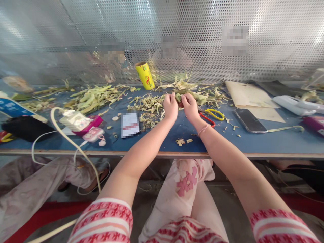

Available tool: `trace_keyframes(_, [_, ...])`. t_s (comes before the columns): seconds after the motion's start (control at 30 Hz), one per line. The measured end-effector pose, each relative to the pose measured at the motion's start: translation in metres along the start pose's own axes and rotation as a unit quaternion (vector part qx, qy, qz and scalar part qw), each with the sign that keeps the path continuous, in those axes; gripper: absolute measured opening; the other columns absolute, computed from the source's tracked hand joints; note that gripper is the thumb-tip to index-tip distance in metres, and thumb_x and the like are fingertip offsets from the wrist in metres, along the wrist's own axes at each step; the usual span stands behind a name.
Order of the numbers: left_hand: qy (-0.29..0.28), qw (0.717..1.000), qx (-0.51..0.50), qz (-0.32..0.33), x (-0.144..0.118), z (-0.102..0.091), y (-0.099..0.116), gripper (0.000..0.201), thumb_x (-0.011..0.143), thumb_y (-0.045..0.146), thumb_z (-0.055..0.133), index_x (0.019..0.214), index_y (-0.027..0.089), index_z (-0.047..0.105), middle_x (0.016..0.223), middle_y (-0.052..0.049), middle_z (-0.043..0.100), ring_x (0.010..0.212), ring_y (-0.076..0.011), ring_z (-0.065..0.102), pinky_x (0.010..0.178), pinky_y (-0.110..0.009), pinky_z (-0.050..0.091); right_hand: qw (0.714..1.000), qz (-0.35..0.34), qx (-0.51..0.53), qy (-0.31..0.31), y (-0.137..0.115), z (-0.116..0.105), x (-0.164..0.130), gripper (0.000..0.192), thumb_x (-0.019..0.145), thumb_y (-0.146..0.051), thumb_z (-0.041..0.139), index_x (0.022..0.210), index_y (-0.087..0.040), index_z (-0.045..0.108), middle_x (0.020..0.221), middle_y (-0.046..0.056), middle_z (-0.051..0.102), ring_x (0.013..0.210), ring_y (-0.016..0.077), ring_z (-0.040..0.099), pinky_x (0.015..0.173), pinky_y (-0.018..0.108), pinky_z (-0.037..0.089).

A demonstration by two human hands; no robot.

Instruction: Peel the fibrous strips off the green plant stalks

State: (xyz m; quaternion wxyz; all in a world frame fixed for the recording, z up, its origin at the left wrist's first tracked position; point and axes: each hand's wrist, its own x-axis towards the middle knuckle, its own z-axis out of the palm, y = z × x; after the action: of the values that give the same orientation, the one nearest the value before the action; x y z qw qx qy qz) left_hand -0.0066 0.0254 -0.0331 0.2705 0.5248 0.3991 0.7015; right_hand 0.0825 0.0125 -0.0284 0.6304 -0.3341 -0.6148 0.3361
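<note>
A blue table with a wooden front edge ran across the view, backed by a perforated metal screen. Pale green husk scraps lay strewn along its far half, beside a yellow roll standing tilted near the screen. To the right lay a dark smartphone, sheets of cardboard and, just beside the right wrist, scissors with yellow and red handles. To the left sat a pink device with white cables.

Both hands met over the middle of the table. The left hand and the right hand each had the grip pressed together, pinching a small green leafy piece between them. That piece was held just above the scrap pile, between the two sets of fingertips, partly hidden by them.
</note>
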Motion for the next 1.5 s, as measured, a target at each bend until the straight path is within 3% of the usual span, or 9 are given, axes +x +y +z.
trace_keyframes(0.1, [0.015, 0.999, 0.02, 0.028, 0.0, -0.004, 0.009, 0.037, 0.088, 0.053, 0.055, 0.07, 0.021, 0.046, 0.065, 0.001, 0.045, 0.066, -0.0134, 0.049, 0.068, -0.028, 0.039, 0.997, 0.042, 0.057, -0.004, 0.006, -0.001, 0.006, 0.042, 0.085, -0.06, 0.053, 0.069, -0.024, 0.039, 0.058, -0.004, 0.043, 0.055, 0.0102, 0.042, 0.055, 0.025, 0.039])
trace_keyframes(0.33, [-0.042, 0.997, 0.041, 0.06, 0.003, -0.008, 0.017, 0.034, 0.085, 0.047, 0.061, 0.068, 0.021, 0.048, 0.063, 0.001, 0.045, 0.066, -0.0141, 0.049, 0.07, -0.029, 0.039, 0.992, 0.099, 0.078, -0.021, 0.002, -0.009, 0.012, 0.044, 0.086, -0.059, 0.054, 0.066, -0.023, 0.038, 0.053, -0.005, 0.042, 0.048, 0.0088, 0.042, 0.049, 0.024, 0.037])
trace_keyframes(0.53, [-0.028, 0.995, 0.073, 0.066, 0.001, -0.006, 0.015, 0.034, 0.086, 0.047, 0.061, 0.068, 0.022, 0.046, 0.062, 0.001, 0.046, 0.065, -0.0147, 0.05, 0.071, -0.029, 0.039, 0.998, 0.015, -0.06, -0.008, -0.002, -0.013, 0.008, 0.047, 0.088, -0.057, 0.052, 0.058, -0.023, 0.04, 0.047, -0.004, 0.043, 0.05, 0.0105, 0.043, 0.053, 0.026, 0.037])
trace_keyframes(0.63, [-0.078, 0.99, 0.092, 0.076, 0.004, -0.009, 0.014, 0.038, 0.086, 0.053, 0.056, 0.067, 0.022, 0.047, 0.058, 0.002, 0.042, 0.06, -0.0144, 0.047, 0.069, -0.029, 0.038, 0.997, 0.012, -0.073, 0.005, -0.001, -0.016, 0.009, 0.044, 0.09, -0.049, 0.052, 0.058, -0.022, 0.039, 0.046, -0.004, 0.043, 0.05, 0.0101, 0.043, 0.053, 0.025, 0.036])
trace_keyframes(0.8, [-0.19, 0.967, 0.117, 0.123, 0.009, -0.019, 0.018, 0.05, 0.085, 0.067, 0.044, 0.066, 0.021, 0.044, 0.057, 0.002, 0.041, 0.057, -0.0132, 0.041, 0.064, -0.029, 0.034, 0.996, 0.089, 0.02, -0.019, -0.002, -0.018, 0.014, 0.043, 0.09, -0.042, 0.056, 0.058, -0.023, 0.034, 0.04, -0.008, 0.037, 0.038, 0.0065, 0.035, 0.043, 0.022, 0.029])
trace_keyframes(1.03, [-0.271, 0.941, 0.13, 0.157, 0.007, -0.023, 0.024, 0.049, 0.089, 0.067, 0.036, 0.072, 0.022, 0.042, 0.059, 0.003, 0.042, 0.055, -0.0118, 0.041, 0.06, -0.029, 0.033, 0.958, 0.208, 0.189, -0.053, -0.021, -0.023, 0.013, 0.036, 0.085, -0.033, 0.065, 0.062, -0.02, 0.041, 0.042, -0.01, 0.035, 0.035, 0.0029, 0.032, 0.037, 0.017, 0.023])
trace_keyframes(1.13, [-0.258, 0.948, 0.115, 0.145, 0.007, -0.018, 0.017, 0.048, 0.089, 0.066, 0.037, 0.072, 0.022, 0.042, 0.058, 0.004, 0.041, 0.053, -0.0112, 0.041, 0.058, -0.028, 0.033, 0.947, 0.239, 0.211, -0.037, -0.023, -0.023, 0.012, 0.037, 0.083, -0.035, 0.068, 0.062, -0.02, 0.043, 0.043, -0.01, 0.037, 0.037, 0.0029, 0.034, 0.038, 0.016, 0.028])
trace_keyframes(1.33, [-0.106, 0.981, 0.114, 0.115, 0.007, -0.013, 0.008, 0.042, 0.091, 0.058, 0.046, 0.07, 0.021, 0.042, 0.058, 0.003, 0.046, 0.057, -0.0117, 0.047, 0.064, -0.028, 0.036, 0.962, 0.226, 0.144, -0.048, -0.013, -0.016, 0.01, 0.044, 0.084, -0.056, 0.06, 0.062, -0.02, 0.048, 0.048, -0.004, 0.051, 0.042, 0.0067, 0.047, 0.043, 0.02, 0.039])
trace_keyframes(1.5, [-0.114, 0.993, 0.023, 0.034, 0.008, -0.011, 0.011, 0.04, 0.086, 0.052, 0.059, 0.067, 0.02, 0.044, 0.059, 0.003, 0.048, 0.058, -0.0102, 0.049, 0.063, -0.026, 0.04, 0.986, 0.13, 0.095, -0.051, -0.005, -0.017, 0.012, 0.039, 0.08, -0.047, 0.068, 0.06, -0.019, 0.049, 0.05, -0.004, 0.052, 0.043, 0.0062, 0.048, 0.046, 0.02, 0.039])
